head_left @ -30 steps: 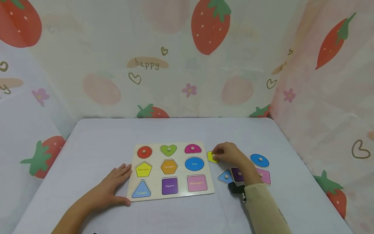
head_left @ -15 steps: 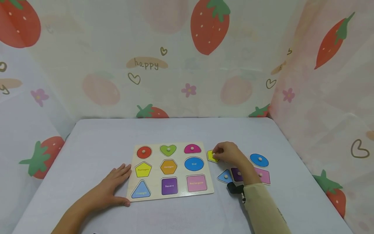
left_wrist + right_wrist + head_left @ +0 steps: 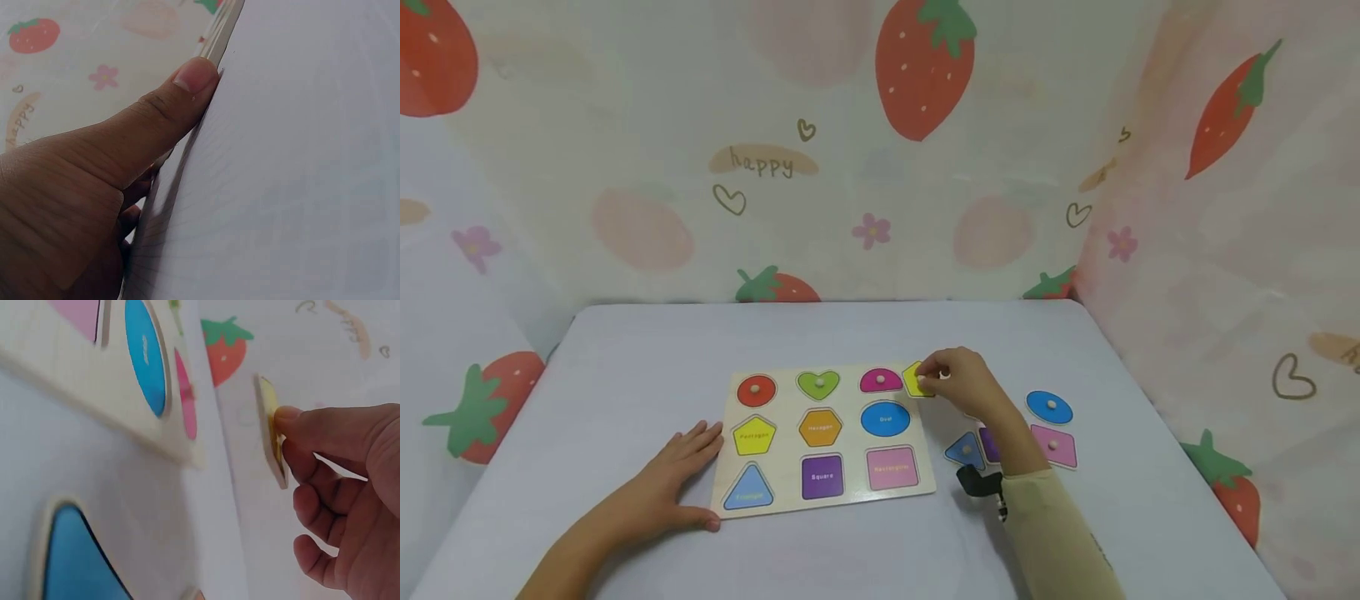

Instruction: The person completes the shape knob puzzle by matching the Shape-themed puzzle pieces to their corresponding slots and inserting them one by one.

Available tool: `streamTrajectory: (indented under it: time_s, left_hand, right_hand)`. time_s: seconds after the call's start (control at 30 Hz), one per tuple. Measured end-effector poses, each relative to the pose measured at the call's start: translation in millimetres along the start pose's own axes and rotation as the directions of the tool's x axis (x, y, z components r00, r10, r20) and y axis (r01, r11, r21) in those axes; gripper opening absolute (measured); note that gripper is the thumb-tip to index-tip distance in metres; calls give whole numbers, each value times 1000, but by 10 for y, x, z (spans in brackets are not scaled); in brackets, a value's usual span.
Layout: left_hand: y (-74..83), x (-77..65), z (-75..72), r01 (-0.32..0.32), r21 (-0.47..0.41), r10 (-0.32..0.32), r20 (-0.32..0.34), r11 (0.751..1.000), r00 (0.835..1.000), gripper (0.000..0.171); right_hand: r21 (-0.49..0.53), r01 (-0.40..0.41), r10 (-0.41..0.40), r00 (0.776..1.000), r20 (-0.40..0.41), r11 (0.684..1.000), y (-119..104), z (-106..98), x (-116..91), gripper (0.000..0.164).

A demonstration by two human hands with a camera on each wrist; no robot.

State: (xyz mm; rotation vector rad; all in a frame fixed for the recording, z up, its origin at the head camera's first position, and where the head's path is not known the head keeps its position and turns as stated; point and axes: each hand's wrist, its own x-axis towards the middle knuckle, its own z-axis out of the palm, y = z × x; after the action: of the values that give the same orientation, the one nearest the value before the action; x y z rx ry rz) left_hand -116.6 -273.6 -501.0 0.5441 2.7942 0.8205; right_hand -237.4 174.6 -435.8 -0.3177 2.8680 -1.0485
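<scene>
By the thumb and fingers of the right hand (image 3: 962, 385), right of centre in the head view, a yellow pentagonal wooden piece (image 3: 913, 379) is being pinched, raised and overlapping there the upper right corner of a cream rectangular wooden puzzle board (image 3: 851, 433). The board's left edge is being touched at lower left by the left hand (image 3: 666, 479), fingers extended. At right, a blue oval wooden piece (image 3: 1041, 404), pink rectangular one (image 3: 1065, 451), light-blue triangular one (image 3: 961, 454) and half-hidden purple one (image 3: 988, 447) are being borne by a white-covered table (image 3: 640, 367)
</scene>
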Motion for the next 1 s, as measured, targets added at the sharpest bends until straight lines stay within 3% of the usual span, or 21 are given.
streamTrajectory:
  time_s: [0.17,0.5,0.73,1.0]
  left_hand:
    - [3,-20,-22,-22,-11,22,-6,1000,1000,123]
    - [-28,3,16,-28,-2,28,-13,1000,1000,123]
    - [4,1,-17,-18,7,18,2,1000,1000,123]
    - [0,-1,-32,-18,18,18,3,1000,1000,123]
  right_hand:
    - [-7,63,-63,998,-15,998,-200,153,34,9]
    - [-1,159,-159,986,56,987,-613,528,124,13]
    - [21,227,-228,973,44,974,-912,728,120,11]
    - [47,138,-140,990,25,989,-1212,999,87,10]
